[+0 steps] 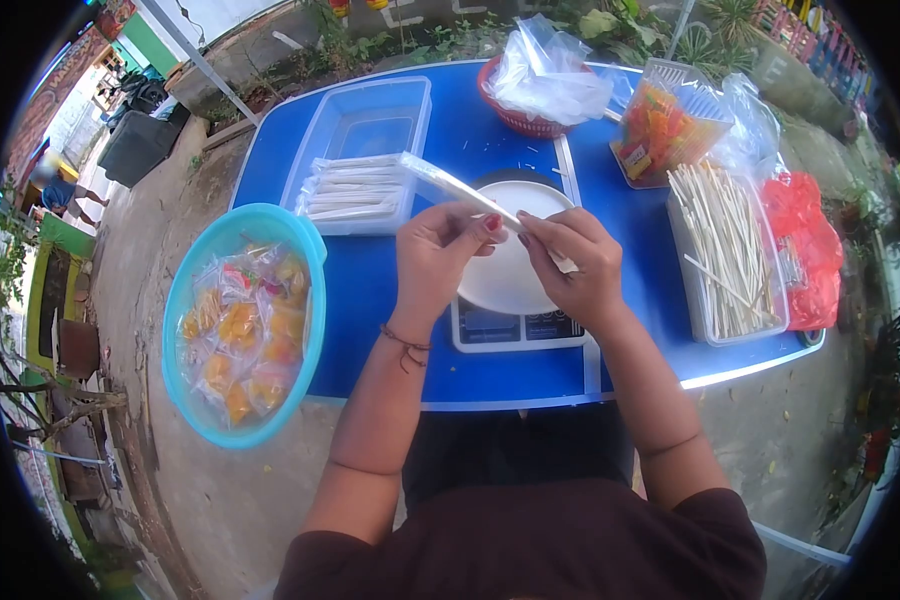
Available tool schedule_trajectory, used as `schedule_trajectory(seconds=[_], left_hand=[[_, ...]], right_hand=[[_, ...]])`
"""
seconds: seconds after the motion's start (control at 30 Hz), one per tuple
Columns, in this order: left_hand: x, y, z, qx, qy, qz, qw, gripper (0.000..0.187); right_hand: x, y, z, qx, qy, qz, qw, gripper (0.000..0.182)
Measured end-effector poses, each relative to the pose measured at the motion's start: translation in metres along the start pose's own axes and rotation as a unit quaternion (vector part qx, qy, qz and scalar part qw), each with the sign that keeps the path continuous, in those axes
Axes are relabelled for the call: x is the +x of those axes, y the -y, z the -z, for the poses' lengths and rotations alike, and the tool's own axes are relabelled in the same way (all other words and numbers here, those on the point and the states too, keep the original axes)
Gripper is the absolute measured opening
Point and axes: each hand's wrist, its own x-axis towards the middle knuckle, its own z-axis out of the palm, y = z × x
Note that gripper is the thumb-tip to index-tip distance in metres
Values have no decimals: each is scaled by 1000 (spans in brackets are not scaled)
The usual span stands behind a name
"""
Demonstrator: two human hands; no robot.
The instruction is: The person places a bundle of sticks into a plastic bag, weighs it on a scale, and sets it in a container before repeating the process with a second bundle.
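Note:
A slim clear plastic packet of whitish sticks (448, 182) slants up to the left between my hands. My left hand (438, 250) pinches it with thumb and fingers near its middle. At its lower right end, the fingers of my right hand (582, 262) are closed on it. Under both hands is a white kitchen scale (487, 335) with a round white plate (500, 282) on top. To the left, a clear plastic box (410, 115) holds several similar packets (355, 188). On the right, a clear tub (715, 322) is full of loose pale sticks (722, 245).
A teal basin (315, 320) of bagged orange snacks stands at the left edge of the blue table (370, 345). At the back are a red basket (530, 124) of clear bags and a container (665, 120) of orange packets. A red plastic bag (815, 250) lies far right.

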Motion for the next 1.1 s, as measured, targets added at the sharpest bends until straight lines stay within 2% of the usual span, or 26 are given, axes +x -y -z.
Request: schedule_trajectory(seconds=[0.23,0.33,0.43,0.77,0.87,1.03,1.1], left_hand=[[-1,-7,-3,-35,-18,46,998,23],[-1,-8,-4,-46,-33,55,997,24],[-1,-6,-4,-55,-41,32,997,25],[2,2,-4,-42,25,-27,998,26],[0,-1,-8,-32,4,-38,999,26],[2,3,-5,-21,4,-78,997,37],[2,5,-3,-17,3,-84,996,43]], right_hand=[[0,6,2,-171,9,111,979,30],[-3,0,-3,-212,3,156,965,29],[-4,-2,-6,-188,2,151,970,24],[-1,4,-4,18,0,-11,1000,18],[-2,7,-3,50,12,-60,997,18],[0,10,0,86,39,-97,991,19],[0,8,-3,148,29,-130,980,18]])
